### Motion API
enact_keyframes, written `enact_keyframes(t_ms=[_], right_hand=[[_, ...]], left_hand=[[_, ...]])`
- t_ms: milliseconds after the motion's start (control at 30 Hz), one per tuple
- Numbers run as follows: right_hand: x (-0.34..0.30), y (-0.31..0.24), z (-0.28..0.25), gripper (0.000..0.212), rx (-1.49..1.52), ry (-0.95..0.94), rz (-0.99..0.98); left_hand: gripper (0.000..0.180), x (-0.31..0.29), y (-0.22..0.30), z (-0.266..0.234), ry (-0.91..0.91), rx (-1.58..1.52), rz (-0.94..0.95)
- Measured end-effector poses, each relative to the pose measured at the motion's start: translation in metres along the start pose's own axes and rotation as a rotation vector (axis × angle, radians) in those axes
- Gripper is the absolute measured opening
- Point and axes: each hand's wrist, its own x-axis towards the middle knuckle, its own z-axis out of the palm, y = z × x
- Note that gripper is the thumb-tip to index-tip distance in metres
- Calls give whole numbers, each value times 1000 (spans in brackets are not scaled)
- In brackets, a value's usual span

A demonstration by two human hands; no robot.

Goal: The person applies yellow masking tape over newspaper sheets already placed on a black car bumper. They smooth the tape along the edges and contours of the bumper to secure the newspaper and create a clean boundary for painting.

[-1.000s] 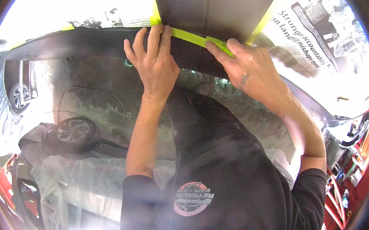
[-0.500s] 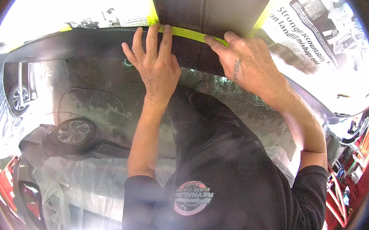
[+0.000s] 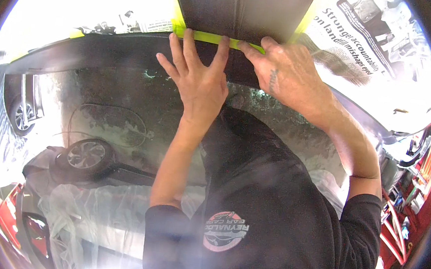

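The fingers (image 3: 190, 50) of the left hand (image 3: 200, 96) are spread apart, with two tips pressed on a yellow tape strip (image 3: 209, 37) and the smallest finger held lower, clear of it. By the right hand (image 3: 294, 77), the strip is touched farther right; the fingers are partly curled, the wrist bent, and whether tape is clamped between them cannot be told. The strip is laid along the seam between a dark upper panel (image 3: 269, 11) and a black curved edge (image 3: 116, 52). The left forearm (image 3: 173, 169) is held nearly upright; the right forearm (image 3: 352, 139) is slanted inward from a bent elbow. Newspaper (image 3: 345, 58) is seen at upper right, a wheel (image 3: 86, 154) at lower left.
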Motion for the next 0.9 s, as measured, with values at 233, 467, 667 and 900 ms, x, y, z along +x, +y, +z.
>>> enact_keyframes(t_ms=[233,467,667,900], right_hand=[[0,-1,1,33,4,-4,12],[-3,2,7,36,-31,19,-8],[-15,12,-2,39,-3,-5,-22],[-13,6,3,37,-69,19,4]], left_hand=[[61,-1,8,-6,-58,-22,14],[60,-2,9,-6,-49,-23,45],[58,-4,8,0,-29,27,46],[55,-3,11,-3,-40,-1,60]])
